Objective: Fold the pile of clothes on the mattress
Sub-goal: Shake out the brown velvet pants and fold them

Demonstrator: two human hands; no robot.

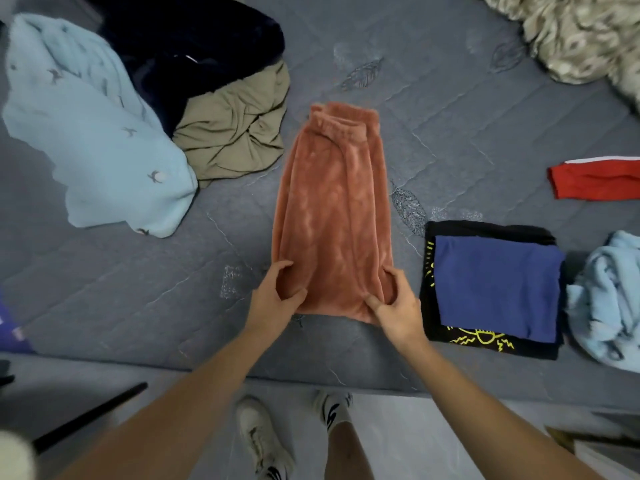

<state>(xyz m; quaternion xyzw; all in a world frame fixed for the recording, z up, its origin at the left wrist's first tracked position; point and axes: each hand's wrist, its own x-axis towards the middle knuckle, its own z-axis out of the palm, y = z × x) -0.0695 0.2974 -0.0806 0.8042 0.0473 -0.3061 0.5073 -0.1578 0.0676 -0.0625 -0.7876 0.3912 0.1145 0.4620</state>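
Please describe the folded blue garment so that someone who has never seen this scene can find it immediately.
On the grey mattress, look right of the long rust-coloured fleece garment that both hands grip. There a flat stack lies: the blue garment sits on top of a black garment with yellow print. It is the only dark blue, neatly squared piece; the light blue garment beside it is crumpled.

Bare mattress (145, 292) lies open along its near edge, left of the rust trousers (332, 216); right, a folded stack (491, 285) (black under blue) crowds close.

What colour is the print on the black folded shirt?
Yellow, on the black folded shirt, seen in the head view.
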